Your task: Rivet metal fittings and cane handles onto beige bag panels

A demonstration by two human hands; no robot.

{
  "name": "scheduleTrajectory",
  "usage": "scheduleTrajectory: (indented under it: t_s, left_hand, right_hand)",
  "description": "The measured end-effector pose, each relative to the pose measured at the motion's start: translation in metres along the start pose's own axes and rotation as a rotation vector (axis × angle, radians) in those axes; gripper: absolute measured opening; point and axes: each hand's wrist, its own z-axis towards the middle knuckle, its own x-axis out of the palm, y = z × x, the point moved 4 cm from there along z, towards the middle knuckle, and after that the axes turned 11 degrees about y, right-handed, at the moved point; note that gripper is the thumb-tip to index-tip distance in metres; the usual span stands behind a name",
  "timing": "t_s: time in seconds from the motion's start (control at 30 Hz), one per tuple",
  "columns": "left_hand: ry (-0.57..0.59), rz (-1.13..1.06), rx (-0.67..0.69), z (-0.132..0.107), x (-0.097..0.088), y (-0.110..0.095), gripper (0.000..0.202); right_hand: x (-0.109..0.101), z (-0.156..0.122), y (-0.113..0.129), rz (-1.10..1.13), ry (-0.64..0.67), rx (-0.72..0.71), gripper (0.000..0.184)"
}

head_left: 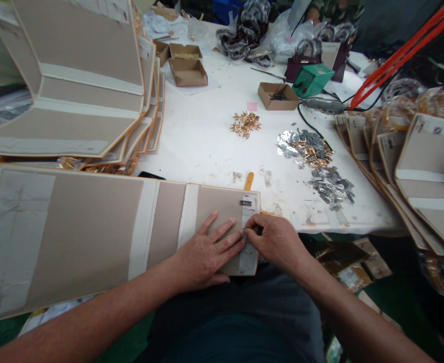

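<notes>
A long beige bag panel [93, 222] with orange edges and white tape strips lies across the table's near edge. My left hand [206, 249] rests on its right part, fingers spread flat. Beside those fingertips, my right hand [272, 237] pinches at the white end strip; a tiny metallic bit shows at the fingertips, too small to name. A dark slotted metal plate [246, 203] sits on the strip just above. An orange-yellow strap tab [249, 181] sticks out beyond the panel's far edge.
Small gold fasteners [246, 124] and silver metal plates [331, 185] lie in piles. Open cardboard boxes [187, 73] and a green device [312, 80] stand farther back. Stacked panels flank me at left [89, 45] and right [426, 146]. Orange cords [406, 53] hang at right.
</notes>
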Motion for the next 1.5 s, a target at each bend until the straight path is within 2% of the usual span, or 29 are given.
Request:
scheduleTrajectory:
  t_s: [0.07, 0.17, 0.33, 0.6, 0.73, 0.83, 0.9, 0.97, 1.03, 1.1, 1.17, 1.23, 1.37, 1.43, 1.5]
  left_hand:
    - [0.0, 0.001, -0.011, 0.0, -0.001, 0.0, 0.083]
    - [0.008, 0.003, -0.016, 0.001, 0.0, 0.0, 0.083]
    - [0.034, -0.002, -0.031, 0.004, -0.001, 0.0, 0.084]
    - [0.021, 0.019, -0.025, 0.005, -0.003, 0.0, 0.085]
    - [0.018, 0.013, -0.029, 0.004, -0.003, -0.001, 0.087]
    - [0.028, 0.014, -0.039, 0.004, -0.004, -0.001, 0.088]
    - [0.035, 0.016, -0.044, 0.003, -0.004, -0.001, 0.087]
    - [0.039, 0.016, -0.047, 0.003, -0.004, -0.001, 0.086]
    - [0.057, 0.016, -0.056, 0.003, -0.003, -0.001, 0.091]
    - [0.09, 0.022, -0.073, 0.003, -0.002, -0.002, 0.106]
    - [0.126, 0.025, -0.093, 0.003, -0.001, -0.003, 0.123]
    - [0.155, 0.007, -0.116, 0.003, -0.004, -0.005, 0.129]
    - [0.221, -0.109, -0.131, 0.002, -0.015, -0.007, 0.114]
    - [0.242, -0.165, -0.134, 0.003, -0.02, -0.007, 0.111]
    - [0.239, -0.193, -0.15, 0.003, -0.023, -0.006, 0.113]
  right_hand:
    - [0.0, 0.0, -0.003, 0.021, 0.019, -0.019, 0.014]
    - [0.002, -0.001, -0.012, 0.185, 0.036, -0.052, 0.017]
    - [0.002, -0.01, -0.028, 0.396, -0.094, -0.098, 0.019]
    - [0.01, -0.012, -0.023, 0.353, -0.081, -0.041, 0.016]
    - [0.014, -0.007, -0.028, 0.324, -0.088, 0.013, 0.013]
    - [0.013, -0.012, -0.031, 0.42, -0.028, -0.091, 0.032]
    - [0.004, -0.019, -0.029, 0.55, -0.007, -0.168, 0.032]
    - [-0.014, -0.027, -0.024, 0.65, -0.104, -0.185, 0.031]
    - [-0.037, -0.032, -0.015, 0.714, -0.298, -0.204, 0.039]
    - [-0.058, -0.033, -0.004, 0.836, -0.514, -0.316, 0.041]
    - [-0.066, -0.025, 0.006, 0.976, -0.669, -0.498, 0.04]
    - [-0.061, -0.01, 0.012, 1.031, -0.7, -0.609, 0.039]
    - [-0.042, 0.019, 0.013, 1.127, -0.558, -0.574, 0.042]
    - [-0.045, 0.023, 0.011, 1.28, -0.558, -0.6, 0.044]
    - [-0.055, 0.022, 0.012, 1.405, -0.62, -0.654, 0.047]
